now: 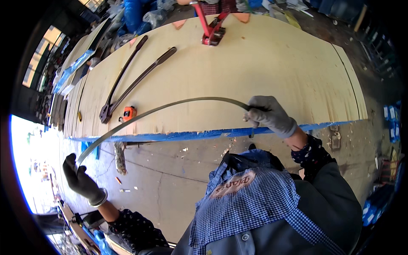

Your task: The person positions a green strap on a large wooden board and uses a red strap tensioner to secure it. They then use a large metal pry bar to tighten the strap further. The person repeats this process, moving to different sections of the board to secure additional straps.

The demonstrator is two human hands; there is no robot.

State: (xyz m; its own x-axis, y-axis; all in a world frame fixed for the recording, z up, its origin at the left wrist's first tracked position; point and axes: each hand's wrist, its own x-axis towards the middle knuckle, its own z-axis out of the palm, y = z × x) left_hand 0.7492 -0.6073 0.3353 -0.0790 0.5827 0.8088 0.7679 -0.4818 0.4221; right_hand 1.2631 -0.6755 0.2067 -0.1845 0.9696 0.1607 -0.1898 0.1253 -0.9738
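Note:
A thin grey-green strapping band (204, 99) arches between my two gloved hands over the near side of a pale plywood stack (263, 72). My left hand (83, 180), out past the stack's near left corner, pinches the band's left end between thumb and fingers. Above the near edge of the plywood, my right hand (270, 114) is closed around the other end, with a short piece showing below the fist. Under the arch lie an orange tape measure (128, 113) and a dark long-handled strap crimper (106, 112), its handles pointing away. A red strapping tensioner (212, 36) rests at the far edge.
Blue sheeting (170, 137) lines the stack's near edge. Orange corner pieces (241, 18) sit along the far edge, where part of another person shows. Wood chips (227, 148) litter the concrete floor. Blue bags (134, 17) and boards are piled at the far left.

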